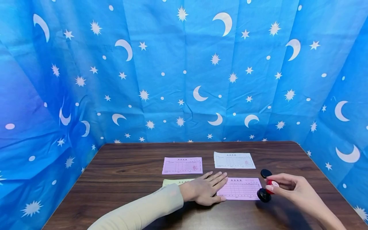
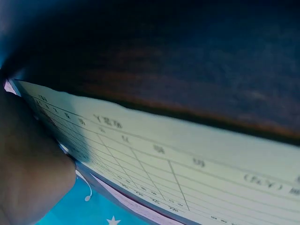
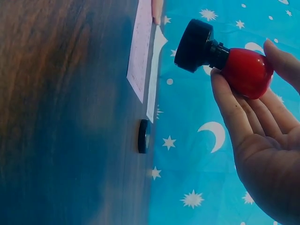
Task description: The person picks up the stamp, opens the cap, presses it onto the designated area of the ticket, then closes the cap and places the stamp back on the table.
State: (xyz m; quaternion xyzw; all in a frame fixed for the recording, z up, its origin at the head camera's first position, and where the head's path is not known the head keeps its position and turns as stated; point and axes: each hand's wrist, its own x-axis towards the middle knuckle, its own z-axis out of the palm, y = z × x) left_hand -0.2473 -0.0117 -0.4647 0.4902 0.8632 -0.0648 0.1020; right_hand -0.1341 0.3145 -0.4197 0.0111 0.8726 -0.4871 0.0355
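My right hand (image 1: 297, 188) pinches a hand stamp by its red knob (image 1: 272, 187), thumb on one side and fingers on the other. The stamp's black round head (image 3: 194, 45) is held up off the table, tilted toward the left. Below it in the head view lies the right end of a pink form (image 1: 240, 189). My left hand (image 1: 205, 187) is spread flat, its fingertips and thumb on that form's left edge. Under the left hand and sleeve a pale yellow-green form (image 1: 175, 182) is mostly hidden. A round black cap (image 1: 265, 173) lies on the table beyond the stamp.
A second pink form (image 1: 182, 165) lies at the back left, and a white form (image 1: 234, 160) at the back right. Each carries a red mark at its right side. Blue cloth (image 1: 172, 64) with moons and stars surrounds the brown wooden table (image 1: 115, 179).
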